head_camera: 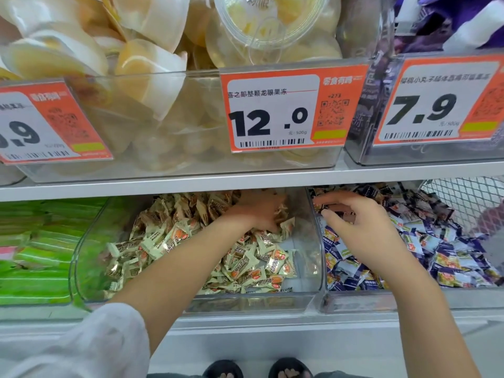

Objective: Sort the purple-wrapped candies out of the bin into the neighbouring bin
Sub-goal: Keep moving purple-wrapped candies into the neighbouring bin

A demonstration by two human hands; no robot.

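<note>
Fingers [331, 199] of the right hand [354, 222] curl loosely over the back of the right-hand bin [362, 298], thumb and forefinger drawn near each other just above the purple-wrapped candies [436, 255]; whether a wrapper is pinched between them I cannot tell, since dark wrappers lie directly behind the fingertips; the left hand [259, 208] is pushed palm-down deep into the cream-and-gold candies [240, 257] at the rear of the middle bin [245, 301], its fingers buried among the wrappers, so their grip cannot be told either; both bins are clear plastic with curved fronts and sit side by side on the lower shelf, their walls touching between the two forearms; the purple-and-white pieces fill the right-hand bin in a heap, sloping up toward the back; no purple wrapper can be made out among the cream ones where they are visible; to the left of the middle bin lies a stack of green packets [35, 241]; a white sleeve [95, 345] covers the left upper arm at the bottom left; on the upper shelf [191, 184], clear tubs of pale yellow jelly cups [141, 64] stand behind orange price tags [289, 107], one reading 12.0, another 7.9; a wire mesh basket [463, 197] shows at the far right.
</note>
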